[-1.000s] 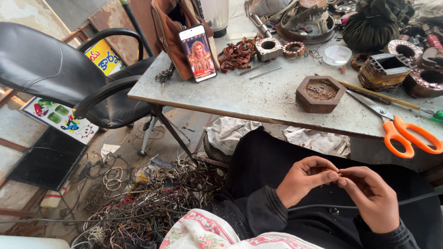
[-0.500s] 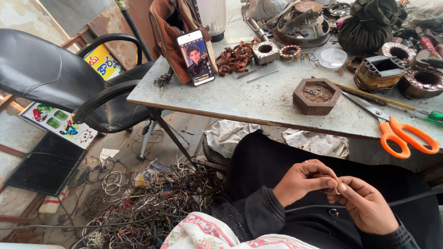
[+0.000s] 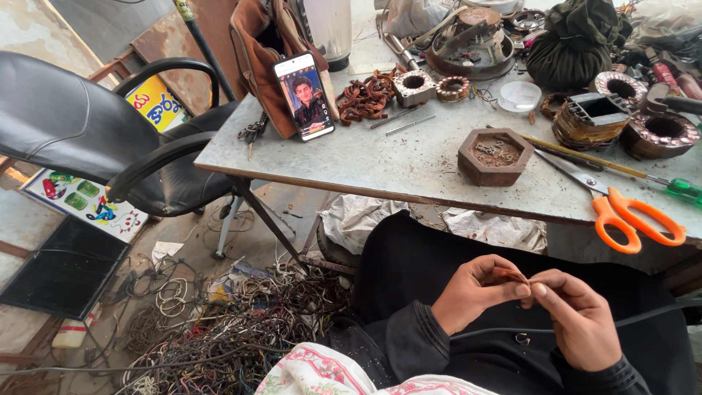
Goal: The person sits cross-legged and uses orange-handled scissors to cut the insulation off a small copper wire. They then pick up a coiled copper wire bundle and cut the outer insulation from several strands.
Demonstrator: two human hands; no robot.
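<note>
Over the lap, at about 5 o'clock in the view, the left hand (image 3: 479, 296) and right hand (image 3: 578, 322) meet fingertip to fingertip, each with a closed grip pinching a small brownish piece of wire (image 3: 512, 276) (too small to tell more). A thin dark cable (image 3: 643, 314) runs off toward 3 o'clock. On the table (image 3: 380, 161), orange scissors (image 3: 629, 219) lie at 2 o'clock, a hexagonal wooden dish (image 3: 496, 156) at 1 o'clock, a phone (image 3: 304, 96) at 11 o'clock.

Small brown wire piece (image 3: 512, 276), thin & short, lies roughly level btwn fingertips of both hands, mostly hidden, above the dark lap, below table edge.
</note>
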